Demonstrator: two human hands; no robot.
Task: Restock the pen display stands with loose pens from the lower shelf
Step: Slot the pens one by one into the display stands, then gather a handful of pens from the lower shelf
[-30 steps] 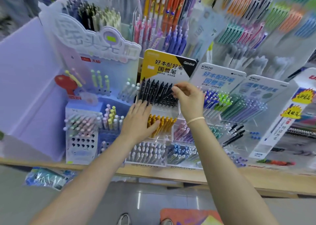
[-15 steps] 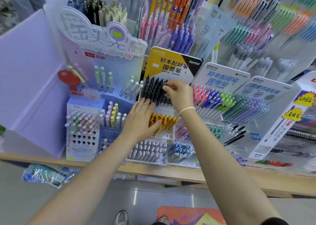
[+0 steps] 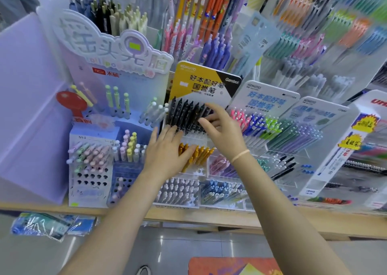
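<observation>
— Black pens (image 3: 188, 115) are stood in a slanted row on the top step of the yellow stand (image 3: 201, 80). Where are the hands seen?

— Both are seen at that stand. The right hand (image 3: 225, 132) is laid over the right end of the black row. Its fingers (image 3: 206, 121) are spread and a little bent, and the pens are touched by the tips. No pen is seen held in its grip. A pale band (image 3: 240, 155) is worn on that wrist.

— And the left one?

— The left hand (image 3: 165, 151) is held flat and open, palm down, one step lower. Its fingertips are set at the foot of the black row, and the left part of the orange pens (image 3: 199, 154) is covered by it. Nothing is held there either.

— What else is kept on the shelf (image 3: 209, 218)?

— White-capped pens (image 3: 178, 191) and blue pens (image 3: 222, 191) are kept in clear boxes below the orange ones. Pink, blue and green pens (image 3: 257, 126) are leaned in the white stand just to the right. A purple stand (image 3: 92, 161) with pastel pens and many bare holes is placed to the left. A clear bag (image 3: 44, 226) is seen under the shelf edge, at the lower left. The far right side is blurred, so the things there cannot be told.
</observation>
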